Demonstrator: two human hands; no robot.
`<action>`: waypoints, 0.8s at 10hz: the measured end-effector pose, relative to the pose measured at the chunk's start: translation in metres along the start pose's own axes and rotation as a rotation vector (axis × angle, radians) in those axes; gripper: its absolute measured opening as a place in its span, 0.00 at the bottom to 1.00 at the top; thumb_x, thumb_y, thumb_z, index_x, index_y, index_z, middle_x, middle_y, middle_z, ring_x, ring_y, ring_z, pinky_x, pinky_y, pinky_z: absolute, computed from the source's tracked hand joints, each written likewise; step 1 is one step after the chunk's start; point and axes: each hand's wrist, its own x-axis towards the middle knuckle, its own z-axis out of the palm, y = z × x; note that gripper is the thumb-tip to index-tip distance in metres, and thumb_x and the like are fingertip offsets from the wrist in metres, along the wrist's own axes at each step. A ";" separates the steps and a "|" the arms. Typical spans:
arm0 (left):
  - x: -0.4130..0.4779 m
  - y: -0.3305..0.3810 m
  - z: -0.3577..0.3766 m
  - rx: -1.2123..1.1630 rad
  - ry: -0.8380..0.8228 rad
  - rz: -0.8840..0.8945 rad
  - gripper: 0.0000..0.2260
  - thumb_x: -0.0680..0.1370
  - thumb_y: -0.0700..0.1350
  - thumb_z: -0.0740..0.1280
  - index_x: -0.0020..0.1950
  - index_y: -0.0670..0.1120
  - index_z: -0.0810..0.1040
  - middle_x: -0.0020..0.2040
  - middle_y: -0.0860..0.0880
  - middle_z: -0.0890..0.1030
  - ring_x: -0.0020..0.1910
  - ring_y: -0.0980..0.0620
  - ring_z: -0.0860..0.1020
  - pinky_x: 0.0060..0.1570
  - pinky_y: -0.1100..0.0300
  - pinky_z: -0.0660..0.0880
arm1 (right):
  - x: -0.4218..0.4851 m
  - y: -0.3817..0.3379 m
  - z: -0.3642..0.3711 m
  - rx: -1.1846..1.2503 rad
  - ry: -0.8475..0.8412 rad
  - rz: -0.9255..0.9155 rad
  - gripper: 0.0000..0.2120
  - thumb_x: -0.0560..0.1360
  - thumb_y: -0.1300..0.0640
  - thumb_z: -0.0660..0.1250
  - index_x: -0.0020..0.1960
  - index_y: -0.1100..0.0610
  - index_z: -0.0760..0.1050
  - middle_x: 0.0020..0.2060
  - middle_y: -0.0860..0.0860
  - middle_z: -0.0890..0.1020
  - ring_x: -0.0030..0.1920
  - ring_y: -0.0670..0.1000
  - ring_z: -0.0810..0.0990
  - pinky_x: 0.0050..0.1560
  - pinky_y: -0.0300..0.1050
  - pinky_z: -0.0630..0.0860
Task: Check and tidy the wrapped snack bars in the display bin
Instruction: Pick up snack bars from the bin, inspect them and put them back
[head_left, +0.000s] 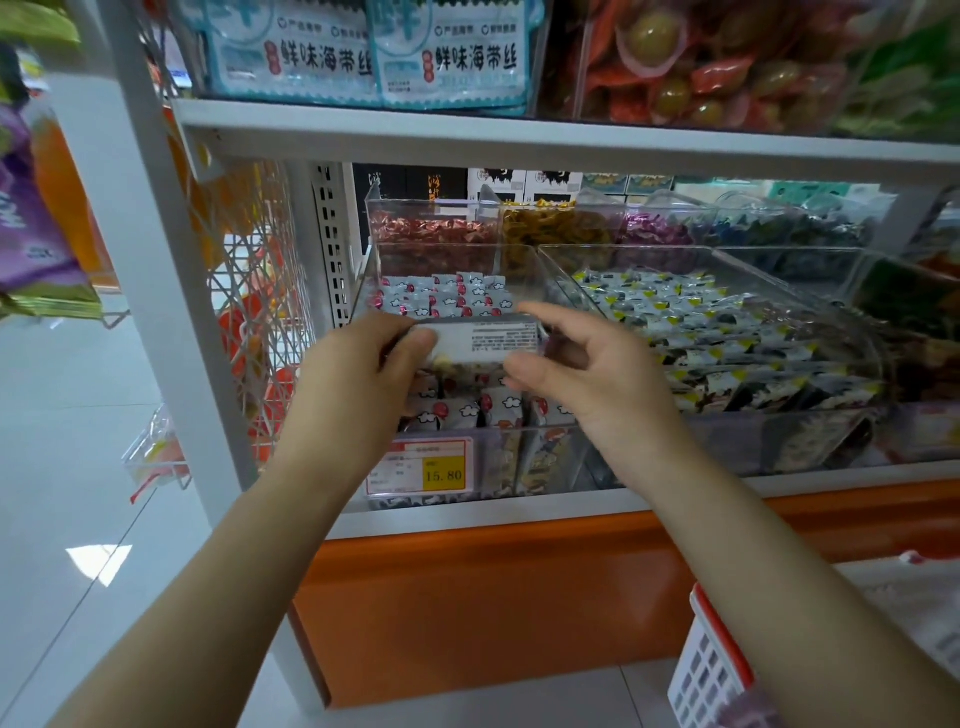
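A clear plastic display bin (524, 434) on the lower shelf holds several wrapped snack bars (457, 299) with cloud and red prints. Above the bin I hold one wrapped snack bar (491, 340) level, its printed back label facing me. My left hand (358, 374) pinches its left end between thumb and fingers. My right hand (582, 369) pinches the right end with thumb and forefinger, its other fingers loosely spread. More bars (498, 405) lie below my hands at the bin's front.
A price tag (422, 470) reading 15.80 sticks on the bin's front. To the right stands a second clear bin (878, 358) of dark-and-yellow wrapped snacks. Candy bins (431, 228) fill the back row. A shelf board (519, 137) runs overhead. A red-and-white basket (711, 670) sits low right.
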 end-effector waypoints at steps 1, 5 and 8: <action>0.003 0.002 0.004 -0.065 -0.018 -0.027 0.11 0.80 0.48 0.60 0.60 0.49 0.77 0.46 0.50 0.81 0.41 0.56 0.80 0.36 0.64 0.79 | 0.005 -0.001 0.001 0.012 0.167 -0.047 0.18 0.73 0.58 0.69 0.62 0.51 0.74 0.52 0.54 0.82 0.41 0.49 0.84 0.46 0.45 0.82; 0.063 -0.012 0.037 0.636 -0.492 -0.019 0.13 0.81 0.48 0.53 0.53 0.41 0.71 0.63 0.41 0.71 0.65 0.41 0.66 0.66 0.42 0.61 | 0.058 0.003 -0.005 -0.137 0.433 -0.040 0.11 0.73 0.57 0.71 0.47 0.57 0.69 0.44 0.56 0.76 0.46 0.62 0.80 0.49 0.61 0.77; 0.069 -0.019 0.048 0.749 -0.665 -0.077 0.21 0.82 0.50 0.48 0.72 0.42 0.65 0.75 0.45 0.61 0.75 0.45 0.53 0.71 0.39 0.46 | 0.068 0.011 0.002 -0.198 0.453 -0.125 0.12 0.74 0.56 0.69 0.49 0.62 0.69 0.47 0.68 0.76 0.45 0.67 0.78 0.45 0.64 0.75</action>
